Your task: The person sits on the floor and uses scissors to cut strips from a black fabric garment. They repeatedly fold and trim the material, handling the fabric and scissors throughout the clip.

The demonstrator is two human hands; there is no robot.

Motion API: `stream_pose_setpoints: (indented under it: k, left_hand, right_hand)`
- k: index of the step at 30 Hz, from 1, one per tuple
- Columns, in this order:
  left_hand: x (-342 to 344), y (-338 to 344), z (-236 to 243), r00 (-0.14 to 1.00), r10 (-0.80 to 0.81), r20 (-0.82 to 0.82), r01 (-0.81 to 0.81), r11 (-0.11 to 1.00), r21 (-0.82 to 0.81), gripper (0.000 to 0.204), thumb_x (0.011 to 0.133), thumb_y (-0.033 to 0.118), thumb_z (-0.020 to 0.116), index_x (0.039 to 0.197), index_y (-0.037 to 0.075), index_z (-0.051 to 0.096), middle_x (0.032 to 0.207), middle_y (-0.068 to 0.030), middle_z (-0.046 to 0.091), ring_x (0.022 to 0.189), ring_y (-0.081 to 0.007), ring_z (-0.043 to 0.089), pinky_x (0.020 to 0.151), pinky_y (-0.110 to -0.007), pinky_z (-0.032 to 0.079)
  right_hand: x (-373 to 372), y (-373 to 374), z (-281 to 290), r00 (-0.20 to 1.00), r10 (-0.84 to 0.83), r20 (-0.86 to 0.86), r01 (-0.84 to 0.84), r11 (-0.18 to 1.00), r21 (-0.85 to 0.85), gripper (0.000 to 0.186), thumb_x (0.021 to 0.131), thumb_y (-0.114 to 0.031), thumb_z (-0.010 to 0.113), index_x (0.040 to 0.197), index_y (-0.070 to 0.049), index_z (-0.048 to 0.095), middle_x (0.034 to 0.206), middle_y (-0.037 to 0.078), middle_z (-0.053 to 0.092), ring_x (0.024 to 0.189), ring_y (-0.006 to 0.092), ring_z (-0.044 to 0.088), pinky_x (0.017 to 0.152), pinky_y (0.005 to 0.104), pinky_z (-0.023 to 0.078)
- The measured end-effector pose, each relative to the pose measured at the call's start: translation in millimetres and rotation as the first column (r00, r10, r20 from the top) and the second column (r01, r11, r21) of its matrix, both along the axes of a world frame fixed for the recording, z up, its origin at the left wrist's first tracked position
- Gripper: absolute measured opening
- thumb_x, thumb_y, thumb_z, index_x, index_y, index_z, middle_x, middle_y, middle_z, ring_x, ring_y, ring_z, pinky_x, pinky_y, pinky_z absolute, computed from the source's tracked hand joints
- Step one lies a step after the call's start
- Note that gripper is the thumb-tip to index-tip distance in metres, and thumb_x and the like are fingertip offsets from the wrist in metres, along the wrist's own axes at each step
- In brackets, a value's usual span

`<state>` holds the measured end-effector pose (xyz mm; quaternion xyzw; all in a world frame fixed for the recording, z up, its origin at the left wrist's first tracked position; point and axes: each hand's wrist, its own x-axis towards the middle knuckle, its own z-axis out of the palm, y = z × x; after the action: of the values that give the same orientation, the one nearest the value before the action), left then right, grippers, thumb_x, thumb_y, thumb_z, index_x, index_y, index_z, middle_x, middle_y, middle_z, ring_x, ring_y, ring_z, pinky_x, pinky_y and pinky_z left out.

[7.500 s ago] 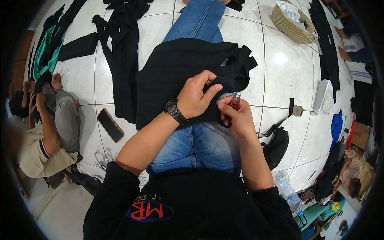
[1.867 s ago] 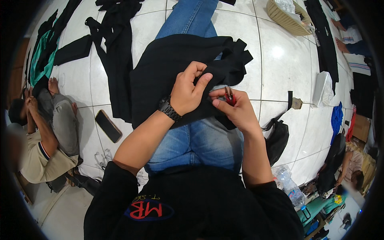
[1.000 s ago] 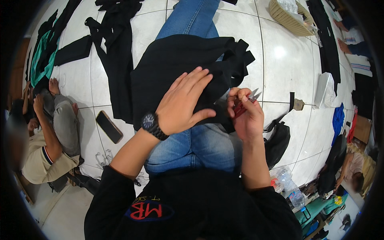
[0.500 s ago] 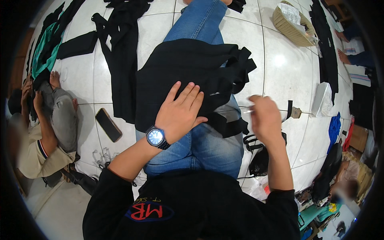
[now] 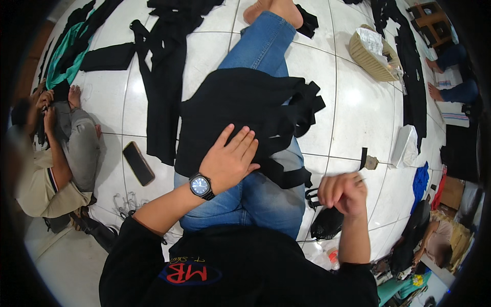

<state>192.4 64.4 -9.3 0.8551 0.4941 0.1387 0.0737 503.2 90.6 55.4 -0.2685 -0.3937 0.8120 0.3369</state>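
Left hand [image 5: 227, 162] spread flat on black cloth [image 5: 225, 102], right hand [image 5: 345, 194] curled, well apart, grip too blurred to tell

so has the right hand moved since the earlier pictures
Yes: judged against the phone, the right hand has gone farther right and lower in the view.

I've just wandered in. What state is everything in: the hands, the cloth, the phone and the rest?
Black cloth: spread over the jeans, loose ends at its right.
Left hand: flat on the cloth, fingers extended.
Right hand: off the cloth, fingers curled, blurred; whether it holds anything is unclear.
Watch: strapped on the left wrist.
Phone: lying on the floor, screen dark.
Basket: open-topped, papers inside.
Blue cloth: bunched up.
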Motion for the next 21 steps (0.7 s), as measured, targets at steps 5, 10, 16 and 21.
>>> stream_pose_setpoints:
  k: [5, 10, 16, 21]
  left_hand:
    - [-5.8, 0.3, -3.2, 1.000, -0.022, 0.012, 0.022, 0.999, 0.040, 0.047, 0.084, 0.031, 0.072, 0.118, 0.000, 0.065, 0.127, -0.0166, 0.064, 0.127, -0.0289, 0.056, 0.112, -0.051, 0.035]
    - [-5.0, -6.6, -2.2, 0.997, -0.040, -0.058, 0.042, 0.998, 0.038, 0.039, 0.091, 0.026, 0.064, 0.120, 0.000, 0.065, 0.130, -0.0172, 0.062, 0.130, -0.0288, 0.054, 0.113, -0.052, 0.034]
    - [6.1, 2.8, -6.1, 0.993, -0.053, -0.106, 0.056, 0.998, 0.021, 0.040, 0.094, 0.031, 0.060, 0.120, 0.001, 0.065, 0.130, -0.0171, 0.063, 0.131, -0.0281, 0.052, 0.116, -0.051, 0.030]
    - [-10.2, -7.1, -0.6, 0.998, -0.023, -0.063, 0.026, 0.999, 0.045, 0.042, 0.095, 0.033, 0.059, 0.118, -0.001, 0.066, 0.128, -0.0183, 0.064, 0.130, -0.0289, 0.053, 0.115, -0.050, 0.030]
  right_hand:
    - [-43.3, 44.4, -13.4, 0.539, -0.748, 0.387, -0.379, 0.195, 0.905, 0.012, 0.093, -0.012, 0.060, 0.093, 0.000, 0.064, 0.099, 0.018, 0.067, 0.093, 0.0356, 0.064, 0.084, 0.0424, 0.052]
    - [40.4, 23.2, -39.7, 0.320, -0.608, 0.727, -0.863, 0.129, 0.488, 0.023, 0.084, -0.026, 0.067, 0.073, -0.008, 0.058, 0.070, 0.011, 0.056, 0.070, 0.0296, 0.056, 0.062, 0.0417, 0.043]
    - [69.8, 14.6, -50.7, 0.125, 0.074, 0.989, -0.558, 0.830, 0.008, 0.025, 0.095, -0.022, 0.056, 0.088, -0.002, 0.070, 0.081, 0.018, 0.069, 0.083, 0.0319, 0.068, 0.078, 0.0457, 0.052]
    - [-57.5, 55.9, -12.1, 0.511, -0.624, 0.591, -0.533, 0.310, 0.788, 0.024, 0.091, -0.025, 0.062, 0.086, -0.003, 0.069, 0.083, 0.017, 0.068, 0.085, 0.0329, 0.066, 0.087, 0.0442, 0.049]
